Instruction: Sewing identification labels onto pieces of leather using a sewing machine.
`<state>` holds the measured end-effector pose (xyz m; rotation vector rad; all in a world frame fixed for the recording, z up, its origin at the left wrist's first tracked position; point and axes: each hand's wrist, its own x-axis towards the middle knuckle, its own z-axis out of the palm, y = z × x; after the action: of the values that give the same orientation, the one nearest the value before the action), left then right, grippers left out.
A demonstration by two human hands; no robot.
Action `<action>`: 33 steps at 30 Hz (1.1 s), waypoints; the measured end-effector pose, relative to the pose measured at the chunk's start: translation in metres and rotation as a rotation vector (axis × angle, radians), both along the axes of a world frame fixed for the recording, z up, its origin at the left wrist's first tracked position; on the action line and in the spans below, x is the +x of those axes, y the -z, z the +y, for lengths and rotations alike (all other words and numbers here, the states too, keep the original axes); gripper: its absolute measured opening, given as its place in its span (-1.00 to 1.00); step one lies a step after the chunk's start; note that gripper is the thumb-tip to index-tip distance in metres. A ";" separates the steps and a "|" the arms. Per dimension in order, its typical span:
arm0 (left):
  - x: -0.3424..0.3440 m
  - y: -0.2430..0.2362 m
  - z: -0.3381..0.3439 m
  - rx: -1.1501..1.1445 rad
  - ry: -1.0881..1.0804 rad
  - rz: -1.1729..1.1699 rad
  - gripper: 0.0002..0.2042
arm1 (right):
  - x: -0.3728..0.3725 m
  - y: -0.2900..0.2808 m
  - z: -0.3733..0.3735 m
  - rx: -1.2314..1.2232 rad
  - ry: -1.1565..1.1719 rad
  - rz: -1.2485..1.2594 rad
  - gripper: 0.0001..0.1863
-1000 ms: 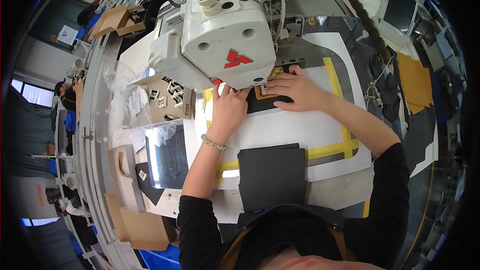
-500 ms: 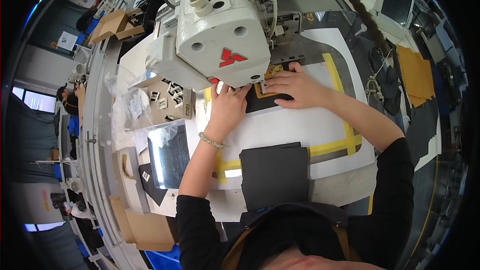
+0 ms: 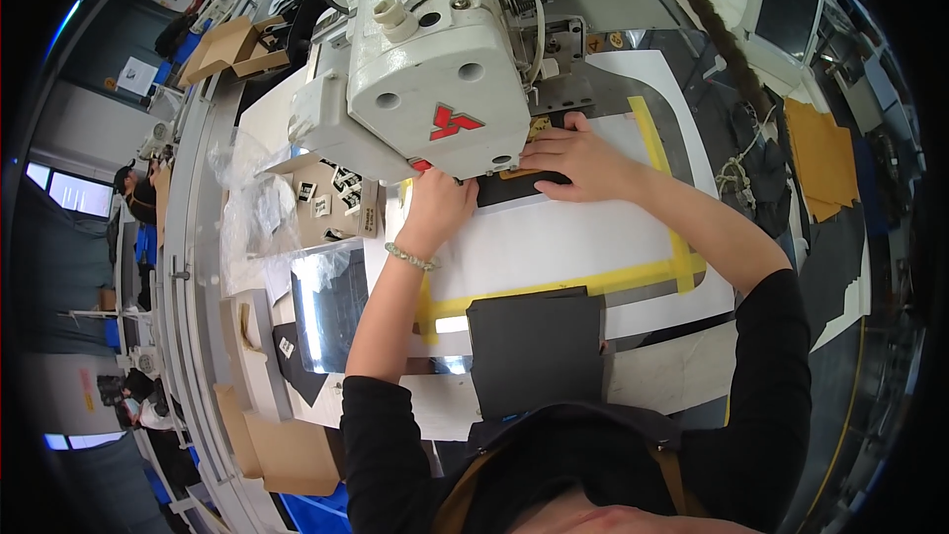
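My left hand [image 3: 439, 210], with a beaded bracelet on its wrist, rests at the left end of a black flat piece [image 3: 504, 199] under the sewing machine head [image 3: 440, 89]. Its fingertips disappear behind the head, so their grip is hidden. On the right, my right hand [image 3: 588, 166] lies open, fingers stretched over a yellowish template frame [image 3: 516, 175] and its thumb on the black piece. Beneath both is a white sheet [image 3: 534, 247] edged with yellow tape [image 3: 657, 153]. A stack of black pieces [image 3: 534, 354] lies nearest my body.
Left of the machine stands an open carton [image 3: 314, 222] of small black-and-white labels, beside crumpled clear plastic [image 3: 247, 203]. A narrow white box [image 3: 259, 351] lies nearer me. On the right are orange-yellow sheets [image 3: 819, 153], tangled cord [image 3: 733, 183] and a monitor [image 3: 786, 5].
The taped white sheet and black piece have slid slightly away from me under the machine head, my right hand moving with them. My left fingers have drawn in, and show less.
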<state>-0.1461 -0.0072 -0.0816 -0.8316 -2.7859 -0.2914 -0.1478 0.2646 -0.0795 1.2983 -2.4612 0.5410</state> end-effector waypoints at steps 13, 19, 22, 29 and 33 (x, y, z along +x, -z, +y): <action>0.002 -0.003 -0.002 -0.026 0.036 0.047 -0.87 | 0.018 -0.003 0.003 0.023 0.080 0.151 -0.71; 0.006 -0.010 -0.001 -0.029 0.066 0.048 -0.86 | 0.035 -0.014 0.014 0.157 0.094 -0.039 -0.62; 0.014 -0.022 -0.003 -0.117 0.024 -0.049 -0.87 | 0.046 -0.021 0.010 0.150 0.076 -0.036 -0.59; 0.035 -0.030 -0.025 -0.179 0.033 0.053 -0.61 | 0.072 -0.019 -0.002 0.142 0.033 -0.046 -0.59; 0.038 -0.028 -0.025 -0.124 0.107 0.082 -0.61 | 0.074 -0.016 -0.002 0.122 0.034 -0.033 -0.63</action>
<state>-0.1076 -0.0323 -0.0535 -1.0000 -2.7106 -0.1002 -0.0733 0.2626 -0.0639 1.3000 -2.5740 0.4123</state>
